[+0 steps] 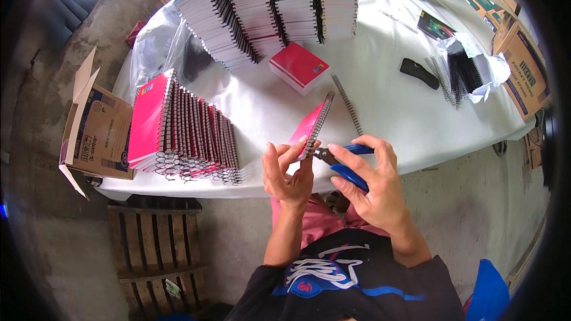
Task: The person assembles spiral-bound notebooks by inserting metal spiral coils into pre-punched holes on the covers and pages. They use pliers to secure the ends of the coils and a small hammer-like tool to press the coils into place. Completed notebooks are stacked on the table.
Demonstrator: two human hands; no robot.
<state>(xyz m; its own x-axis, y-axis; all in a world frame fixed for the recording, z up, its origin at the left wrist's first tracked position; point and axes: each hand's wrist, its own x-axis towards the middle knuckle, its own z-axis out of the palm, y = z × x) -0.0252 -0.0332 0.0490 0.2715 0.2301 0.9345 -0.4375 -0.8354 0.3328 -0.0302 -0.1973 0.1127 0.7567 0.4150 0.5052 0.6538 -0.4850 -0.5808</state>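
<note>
At the centre of the frame we hold a pink spiral notebook (310, 123) on edge above the near rim of the counter (386, 113), its wire binding turned toward our right. Our left hand (289, 172) grips the lower corner, its fingers closed on the cover and the end of the coil. Our right hand (369, 181) is wrapped shut around blue-handled pliers (342, 163), whose nose meets the bottom end of the spiral just beside the left fingertips.

We judge the notebook light and fairly stiff along the bound edge, while the covers and pages flex and can slip against one another. So the firm place to hold is close to the coil, near the end being worked. The wire itself looks thin and easy to bend out of shape.

At left of the frame a row of bound notebooks (184, 131) leans on the counter. Tall stacks of notebooks (273, 6) fill the upper middle, with 1 small red stack (299, 66) below them. A loose coil (348, 104) lies to the right of the held notebook, and more black coils (458, 74) sit at the upper right.
</note>
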